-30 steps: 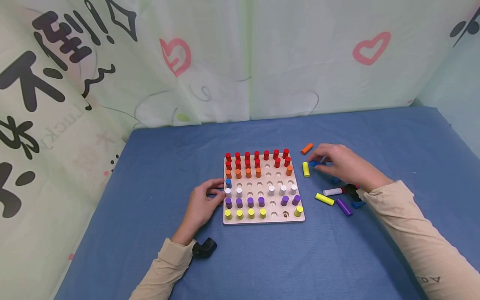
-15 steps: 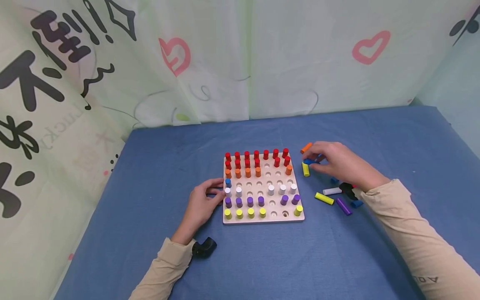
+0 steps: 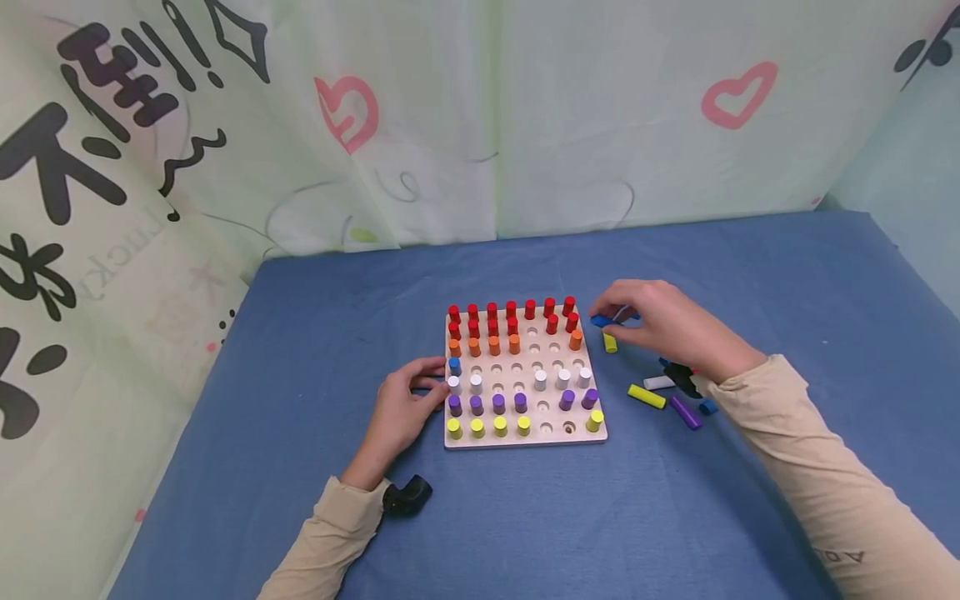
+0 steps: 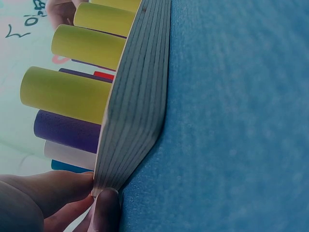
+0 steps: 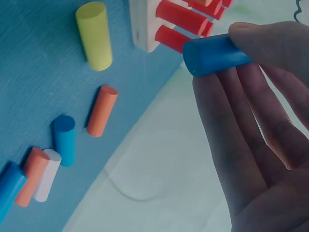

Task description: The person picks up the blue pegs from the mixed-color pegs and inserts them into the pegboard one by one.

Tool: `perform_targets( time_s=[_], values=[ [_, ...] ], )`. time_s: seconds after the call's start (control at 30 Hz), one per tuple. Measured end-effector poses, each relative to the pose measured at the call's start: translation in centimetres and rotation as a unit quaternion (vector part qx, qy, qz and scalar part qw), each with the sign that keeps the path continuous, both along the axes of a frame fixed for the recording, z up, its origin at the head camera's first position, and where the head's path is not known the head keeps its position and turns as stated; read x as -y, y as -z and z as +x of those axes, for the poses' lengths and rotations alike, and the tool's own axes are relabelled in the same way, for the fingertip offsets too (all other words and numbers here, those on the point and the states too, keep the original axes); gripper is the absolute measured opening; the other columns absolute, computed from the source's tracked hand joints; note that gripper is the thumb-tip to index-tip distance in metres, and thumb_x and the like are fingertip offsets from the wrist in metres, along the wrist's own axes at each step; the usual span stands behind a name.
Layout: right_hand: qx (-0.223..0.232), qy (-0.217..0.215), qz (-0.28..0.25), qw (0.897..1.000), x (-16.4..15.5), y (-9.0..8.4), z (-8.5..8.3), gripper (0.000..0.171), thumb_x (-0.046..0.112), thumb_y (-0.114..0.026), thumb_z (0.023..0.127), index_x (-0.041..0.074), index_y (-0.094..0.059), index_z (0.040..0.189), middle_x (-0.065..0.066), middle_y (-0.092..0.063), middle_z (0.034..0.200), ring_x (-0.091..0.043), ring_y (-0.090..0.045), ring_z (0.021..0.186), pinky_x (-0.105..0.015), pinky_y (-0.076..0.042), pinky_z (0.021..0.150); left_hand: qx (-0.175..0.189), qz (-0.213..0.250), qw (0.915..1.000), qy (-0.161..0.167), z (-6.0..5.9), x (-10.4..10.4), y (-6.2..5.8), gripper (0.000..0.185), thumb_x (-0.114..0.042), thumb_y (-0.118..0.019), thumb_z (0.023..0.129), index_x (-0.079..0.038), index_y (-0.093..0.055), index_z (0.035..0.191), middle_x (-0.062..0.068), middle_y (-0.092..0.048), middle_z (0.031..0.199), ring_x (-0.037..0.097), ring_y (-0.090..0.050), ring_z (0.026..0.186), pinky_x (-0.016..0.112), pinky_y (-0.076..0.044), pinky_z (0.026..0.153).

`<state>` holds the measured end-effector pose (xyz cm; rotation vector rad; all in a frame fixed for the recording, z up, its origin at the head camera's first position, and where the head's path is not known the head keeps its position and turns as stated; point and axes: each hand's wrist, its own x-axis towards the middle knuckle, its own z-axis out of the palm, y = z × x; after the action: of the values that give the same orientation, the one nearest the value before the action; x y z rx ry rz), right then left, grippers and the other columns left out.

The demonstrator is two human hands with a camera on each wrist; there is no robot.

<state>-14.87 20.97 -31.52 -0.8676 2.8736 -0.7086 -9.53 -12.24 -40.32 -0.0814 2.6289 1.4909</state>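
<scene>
Got a blue peg (image 5: 215, 55) pinched in the right hand (image 3: 662, 320), long axis looking roughly level left-to-right rather than upright, just right of the wooden pegboard's (image 3: 507, 377) far end, with the left edge held by the left hand (image 3: 405, 408).

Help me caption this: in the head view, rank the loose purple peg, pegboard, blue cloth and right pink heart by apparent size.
1. Blue cloth
2. Pegboard
3. Right pink heart
4. Loose purple peg
</scene>
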Motion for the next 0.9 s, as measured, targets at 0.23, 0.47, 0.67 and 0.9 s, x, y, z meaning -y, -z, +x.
perform_targets(
  time_s=[0.23,0.47,0.67,0.9],
  values=[
    [0.005,-0.003,-0.010,1.000,0.8,-0.3,0.0,0.027,-0.002,-0.075,0.083,0.004,-0.072,0.110,-0.007,-0.070,0.105,-0.022,-0.069,0.095,-0.044,-0.058,0.083,-0.001,-0.004,1.0000,-0.001,0.0,0.0,0.1,0.038,-0.010,-0.070,0.092,-0.008,-0.064,0.129,0.010,-0.067,0.121,0.020,-0.067,0.096,0.028,-0.059,0.076],
    [0.006,-0.010,-0.020,1.000,1.6,-0.5,0.1,0.026,-0.001,-0.076,0.083,0.005,-0.072,0.108,-0.007,-0.070,0.106,-0.022,-0.068,0.096,-0.044,-0.057,0.083,-0.003,-0.005,1.0000,0.000,-0.1,0.0,0.2,0.038,-0.010,-0.070,0.092,-0.008,-0.063,0.130,0.010,-0.067,0.121,0.020,-0.067,0.097,0.029,-0.059,0.076],
    [0.008,-0.019,-0.038,0.999,2.3,-0.4,0.2,0.026,-0.002,-0.075,0.083,0.003,-0.071,0.108,-0.007,-0.070,0.106,-0.023,-0.069,0.096,-0.043,-0.058,0.083,-0.003,-0.004,1.0000,0.003,0.0,0.1,0.1,0.038,-0.011,-0.069,0.092,-0.008,-0.063,0.130,0.010,-0.067,0.120,0.020,-0.067,0.096,0.028,-0.059,0.074],
    [-0.007,-0.036,-0.037,0.999,3.1,-0.4,-0.1,0.025,-0.001,-0.077,0.082,0.005,-0.072,0.106,-0.006,-0.070,0.102,-0.021,-0.069,0.093,-0.041,-0.059,0.078,-0.011,0.006,0.9999,0.008,-0.1,0.2,0.2,0.037,-0.009,-0.070,0.092,-0.006,-0.064,0.129,0.011,-0.068,0.118,0.020,-0.067,0.094,0.029,-0.059,0.073]
  ],
)
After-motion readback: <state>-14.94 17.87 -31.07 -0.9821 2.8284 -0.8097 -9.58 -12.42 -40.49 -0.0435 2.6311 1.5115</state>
